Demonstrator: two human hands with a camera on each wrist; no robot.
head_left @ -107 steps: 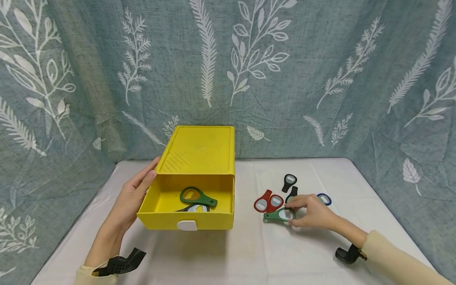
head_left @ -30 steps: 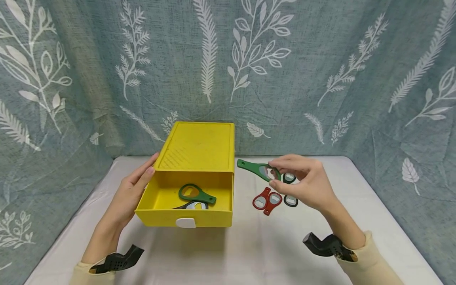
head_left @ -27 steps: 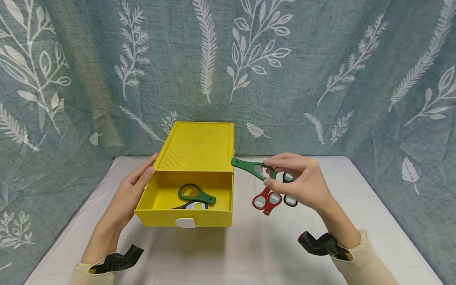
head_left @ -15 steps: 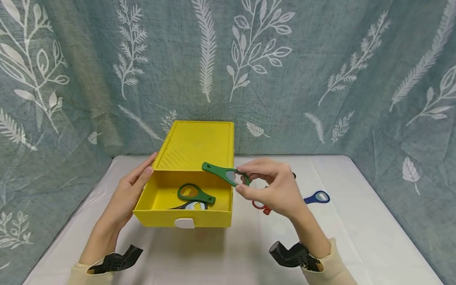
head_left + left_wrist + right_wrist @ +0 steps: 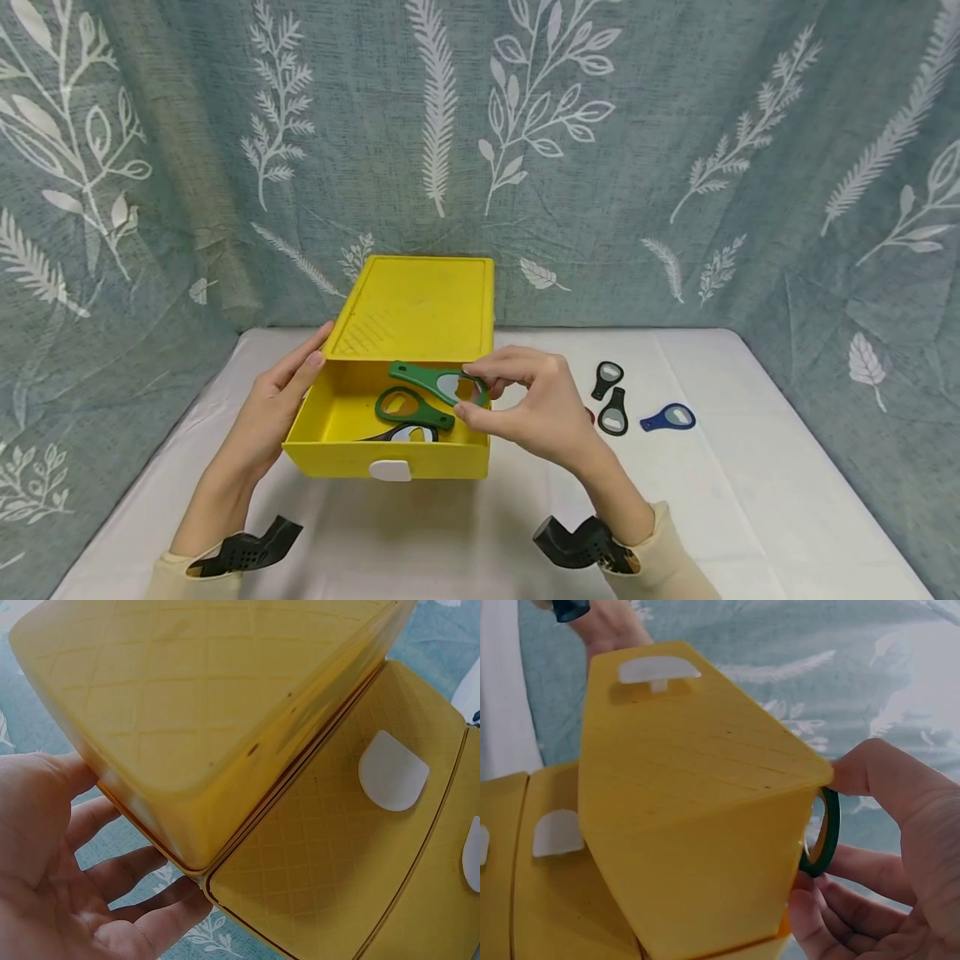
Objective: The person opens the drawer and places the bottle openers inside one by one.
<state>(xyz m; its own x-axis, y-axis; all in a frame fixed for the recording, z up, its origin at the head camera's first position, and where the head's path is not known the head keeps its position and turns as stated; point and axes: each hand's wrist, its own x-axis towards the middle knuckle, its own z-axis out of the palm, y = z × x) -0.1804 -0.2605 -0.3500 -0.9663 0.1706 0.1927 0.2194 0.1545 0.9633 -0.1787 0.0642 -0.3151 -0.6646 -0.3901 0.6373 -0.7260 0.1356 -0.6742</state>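
Note:
My right hand (image 5: pixel 528 400) pinches a green bottle opener (image 5: pixel 427 377) by its ring end, over the pulled-out drawer (image 5: pixel 330 460) of a yellow drawer cabinet (image 5: pixel 420 304). In the right wrist view the held bottle opener (image 5: pixel 829 832) shows just past the drawer's rim. Inside the drawer lie another green bottle opener (image 5: pixel 433 417) and a black one (image 5: pixel 390 434), partly hidden by the front wall. My left hand (image 5: pixel 258 412) rests along the cabinet's left side; in the left wrist view its fairly straight fingers (image 5: pixel 124 870) touch the yellow wall.
Right of the cabinet on the white-covered table (image 5: pixel 720 517) lie two black bottle openers (image 5: pixel 608 379) and a blue one (image 5: pixel 669 417). A bit of red (image 5: pixel 590 414) shows behind my right hand. Lower drawers with white knobs (image 5: pixel 394 771) sit under the open one. A patterned curtain (image 5: pixel 570 275) hangs behind.
My right hand picked the green bottle opener up off the table and carried it left, from beside the cabinet to over the open drawer. The left hand has stayed at the cabinet.

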